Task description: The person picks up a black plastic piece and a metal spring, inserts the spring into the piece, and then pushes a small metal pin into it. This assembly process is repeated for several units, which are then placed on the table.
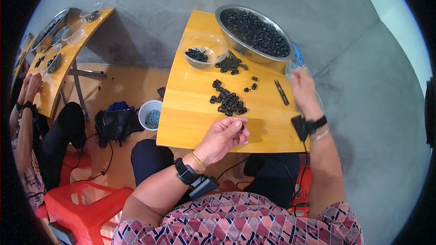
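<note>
My left hand (225, 135) hovers over the near edge of a small wooden table (190, 113), fingers curled around a small black ring-shaped part. My right hand (303, 91) reaches to the table's right side, fingers resting at a clear plastic container (294, 67) that it partly hides. Between the hands lies a heap of small black parts (228, 102). Black snips (281, 92) lie just left of my right hand. A second little heap (230, 65) sits beside a clear plastic bowl (203, 50) holding a few black parts. A large metal bowl (254, 31) full of them stands at the back.
A white cup (151, 114) and a black bag (114, 124) sit on the floor left of the table. A red plastic stool (84, 206) stands at lower left. Another person (27, 122) works at a second wooden table (68, 50) with bowls on the far left.
</note>
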The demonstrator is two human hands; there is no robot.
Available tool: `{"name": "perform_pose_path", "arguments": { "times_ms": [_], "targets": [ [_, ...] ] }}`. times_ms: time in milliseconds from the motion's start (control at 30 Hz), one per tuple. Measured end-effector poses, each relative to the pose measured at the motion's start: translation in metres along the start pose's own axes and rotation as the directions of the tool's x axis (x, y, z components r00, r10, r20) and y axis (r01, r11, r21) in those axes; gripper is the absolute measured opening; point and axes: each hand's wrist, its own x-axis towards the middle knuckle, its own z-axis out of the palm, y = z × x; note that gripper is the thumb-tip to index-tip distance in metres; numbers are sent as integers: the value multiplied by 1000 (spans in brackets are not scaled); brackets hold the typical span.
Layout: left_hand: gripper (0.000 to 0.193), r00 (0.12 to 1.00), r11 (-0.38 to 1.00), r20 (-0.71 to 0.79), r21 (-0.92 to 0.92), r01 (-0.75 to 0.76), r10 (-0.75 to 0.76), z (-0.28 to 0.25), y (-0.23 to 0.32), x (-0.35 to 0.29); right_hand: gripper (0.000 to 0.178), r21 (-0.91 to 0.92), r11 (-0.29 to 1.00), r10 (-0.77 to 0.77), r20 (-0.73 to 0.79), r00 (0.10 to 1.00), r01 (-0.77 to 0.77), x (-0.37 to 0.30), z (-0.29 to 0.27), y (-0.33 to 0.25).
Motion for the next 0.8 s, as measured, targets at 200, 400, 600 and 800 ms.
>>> {"name": "perform_pose_path", "arguments": {
  "times_ms": [200,400,600,800],
  "targets": [
    [22,1000,1000,-5,-7,15,-15,-1,0,-1,40,-361,901,311,148,939,-241,62,11,76],
    [23,999,999,-5,-20,34,-34,0,4,-6,51,-442,884,357,432,828,-151,74,29,82],
    [24,999,998,2,-28,54,-54,1,4,-6,59,-442,879,383,429,818,-179,77,46,94],
    [24,998,998,-3,-31,57,-57,-1,2,-6,62,-425,884,381,411,828,-195,74,57,106]
  ]
}}
